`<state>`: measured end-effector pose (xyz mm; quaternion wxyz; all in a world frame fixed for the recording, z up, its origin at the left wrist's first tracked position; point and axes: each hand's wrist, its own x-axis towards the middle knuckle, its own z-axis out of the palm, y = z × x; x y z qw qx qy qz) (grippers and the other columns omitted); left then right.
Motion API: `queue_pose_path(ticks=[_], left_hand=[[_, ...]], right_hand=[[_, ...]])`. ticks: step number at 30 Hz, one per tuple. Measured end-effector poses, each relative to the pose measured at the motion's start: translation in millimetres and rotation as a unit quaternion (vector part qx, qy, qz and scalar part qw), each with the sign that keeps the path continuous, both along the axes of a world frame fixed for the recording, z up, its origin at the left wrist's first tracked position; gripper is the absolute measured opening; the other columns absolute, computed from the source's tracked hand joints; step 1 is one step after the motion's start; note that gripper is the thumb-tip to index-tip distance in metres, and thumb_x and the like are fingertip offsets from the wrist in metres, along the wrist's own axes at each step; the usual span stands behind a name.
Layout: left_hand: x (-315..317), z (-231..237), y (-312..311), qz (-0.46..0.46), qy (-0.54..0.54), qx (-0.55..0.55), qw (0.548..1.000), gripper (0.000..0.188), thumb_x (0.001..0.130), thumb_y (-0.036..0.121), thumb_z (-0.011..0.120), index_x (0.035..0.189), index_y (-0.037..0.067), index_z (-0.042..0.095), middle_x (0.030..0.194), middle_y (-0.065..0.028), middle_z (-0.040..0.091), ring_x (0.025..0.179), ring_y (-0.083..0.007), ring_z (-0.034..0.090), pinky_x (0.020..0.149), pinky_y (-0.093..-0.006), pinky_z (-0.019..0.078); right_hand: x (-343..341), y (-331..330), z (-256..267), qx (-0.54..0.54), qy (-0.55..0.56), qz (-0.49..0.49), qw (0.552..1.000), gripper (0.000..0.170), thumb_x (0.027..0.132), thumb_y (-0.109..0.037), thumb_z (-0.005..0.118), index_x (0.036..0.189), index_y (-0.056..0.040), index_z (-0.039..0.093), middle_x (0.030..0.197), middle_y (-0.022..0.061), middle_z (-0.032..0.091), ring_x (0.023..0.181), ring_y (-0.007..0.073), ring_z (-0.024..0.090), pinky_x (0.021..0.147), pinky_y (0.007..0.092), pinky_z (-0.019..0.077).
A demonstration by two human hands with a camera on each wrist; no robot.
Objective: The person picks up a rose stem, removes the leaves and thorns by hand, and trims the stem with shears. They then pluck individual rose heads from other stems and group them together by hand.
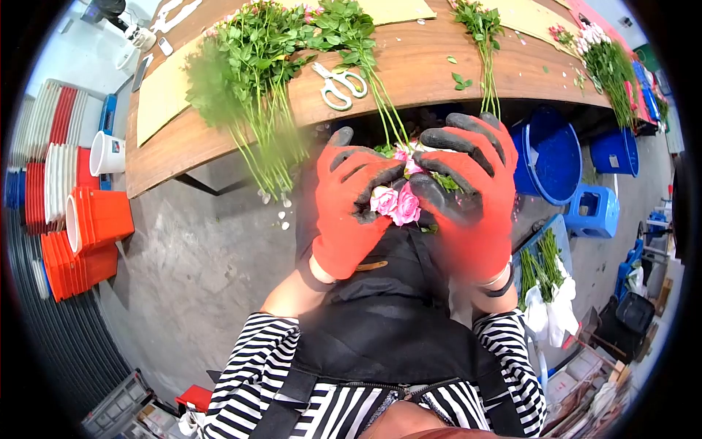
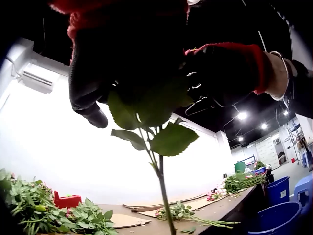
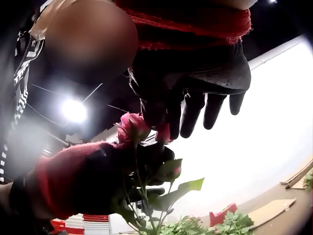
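Observation:
Both hands wear red gloves with black palms and fingers. Pink roses (image 1: pixel 395 204) lie between them in the head view, with the left hand (image 1: pixel 349 201) curled round the stems just under the blooms. The right hand (image 1: pixel 475 194) is beside them, its fingers extended and slightly spread; in the right wrist view, fingertips of the right hand (image 3: pixel 195 81) touch a pink rose (image 3: pixel 132 128) above the left hand (image 3: pixel 85 178). Green leaves (image 2: pixel 173 139) and a stem hang below the left hand (image 2: pixel 132 58) in the left wrist view. The palms hide part of the stems.
A wooden table (image 1: pixel 431 69) ahead bears leafy rose bunches (image 1: pixel 256 69), white-handled scissors (image 1: pixel 340 86) and cardboard (image 1: pixel 164 91). Blue buckets (image 1: pixel 548 157) and a blue stool (image 1: pixel 591 211) stand right; orange crates (image 1: pixel 99 219) stand left. Wrapped stems (image 1: pixel 545 282) lie near the right elbow.

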<state>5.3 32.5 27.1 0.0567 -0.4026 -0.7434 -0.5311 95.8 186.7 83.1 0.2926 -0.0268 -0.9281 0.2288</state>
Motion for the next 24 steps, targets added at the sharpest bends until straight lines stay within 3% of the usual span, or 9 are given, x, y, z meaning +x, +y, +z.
queue_pose_path(ticks=[4, 7, 10, 11, 14, 18, 20, 24], left_hand=[[-2.0, 3.1, -2.5, -0.025, 0.074, -0.061, 0.995, 0.046, 0.057, 0.01, 0.072, 0.103, 0.009, 0.073, 0.092, -0.0057, 0.066, 0.098, -0.0296, 0.058, 0.1, -0.0463, 0.0385], [-3.7, 8.7, -4.1, -0.061, 0.085, -0.094, 0.99, 0.048, 0.056, 0.009, 0.073, 0.104, 0.011, 0.073, 0.09, -0.0052, 0.065, 0.098, -0.0295, 0.059, 0.107, -0.0496, 0.0346], [-4.2, 4.4, -1.3, -0.072, 0.057, -0.052, 0.994, 0.046, 0.057, 0.008, 0.075, 0.102, 0.01, 0.074, 0.089, -0.0053, 0.066, 0.096, -0.0288, 0.06, 0.106, -0.0494, 0.0364], [-5.3, 1.2, -1.1, -0.084, 0.037, -0.034, 0.995, 0.047, 0.055, 0.008, 0.074, 0.103, 0.01, 0.073, 0.09, -0.0049, 0.066, 0.097, -0.0292, 0.059, 0.108, -0.0507, 0.0344], [-9.5, -11.7, -1.7, -0.105, -0.028, 0.015, 0.994, 0.048, 0.054, 0.006, 0.073, 0.102, 0.009, 0.073, 0.091, -0.0051, 0.065, 0.099, -0.0296, 0.059, 0.111, -0.0524, 0.0318], [-10.8, -9.3, -2.5, -0.091, -0.164, 0.087, 0.978, 0.037, 0.064, 0.001, 0.071, 0.101, 0.003, 0.072, 0.092, -0.0114, 0.067, 0.092, -0.0275, 0.062, 0.109, -0.0484, 0.0361], [-14.6, -13.2, -4.5, -0.087, -0.169, 0.092, 0.977, 0.027, 0.074, 0.006, 0.07, 0.101, 0.0, 0.069, 0.098, -0.0082, 0.068, 0.093, -0.0197, 0.063, 0.104, -0.0445, 0.0413], [-9.8, -10.9, -7.0, -0.052, -0.288, 0.117, 0.949, 0.029, 0.076, 0.006, 0.07, 0.103, -0.002, 0.068, 0.1, -0.0068, 0.067, 0.096, -0.0183, 0.062, 0.099, -0.0373, 0.0449]], right_hand=[[0.9, 12.5, 2.8, 0.021, -0.045, 0.035, 0.998, 0.035, 0.068, -0.014, 0.08, 0.1, -0.0104, 0.067, 0.107, 0.0066, 0.065, 0.115, 0.0336, 0.053, 0.106, 0.0496, 0.0322], [-1.3, 25.8, -2.6, -0.088, -0.096, 0.057, 0.99, 0.038, 0.068, -0.009, 0.079, 0.103, -0.0075, 0.065, 0.105, 0.0074, 0.065, 0.11, 0.0305, 0.057, 0.102, 0.0435, 0.0386], [-2.3, 34.1, -17.3, -0.391, -0.144, 0.062, 0.907, 0.04, 0.069, -0.006, 0.077, 0.106, -0.0047, 0.063, 0.104, 0.0082, 0.065, 0.103, 0.0238, 0.061, 0.095, 0.0352, 0.0453], [-3.5, 35.0, -20.6, -0.441, -0.144, 0.053, 0.884, 0.041, 0.071, -0.005, 0.077, 0.108, -0.0029, 0.062, 0.102, 0.0077, 0.066, 0.098, 0.0181, 0.063, 0.089, 0.0304, 0.0481], [-3.5, 41.5, -32.7, -0.482, -0.118, 0.006, 0.868, 0.039, 0.073, -0.004, 0.076, 0.11, -0.0022, 0.062, 0.102, 0.0073, 0.066, 0.097, 0.0169, 0.063, 0.09, 0.0302, 0.0477], [-4.4, 32.3, -31.2, -0.284, -0.025, -0.058, 0.957, 0.035, 0.075, -0.002, 0.072, 0.11, -0.0045, 0.065, 0.109, 0.0101, 0.066, 0.106, 0.0234, 0.061, 0.095, 0.0317, 0.0447], [-2.8, 27.5, -24.9, -0.251, -0.016, -0.025, 0.968, 0.038, 0.071, -0.004, 0.072, 0.108, -0.0066, 0.067, 0.114, 0.0094, 0.066, 0.113, 0.0282, 0.057, 0.102, 0.0368, 0.0402], [5.2, 15.6, -12.1, -0.144, -0.007, 0.054, 0.988, 0.043, 0.067, -0.012, 0.078, 0.109, -0.0093, 0.068, 0.118, 0.0081, 0.065, 0.12, 0.0311, 0.053, 0.108, 0.0456, 0.0348]])
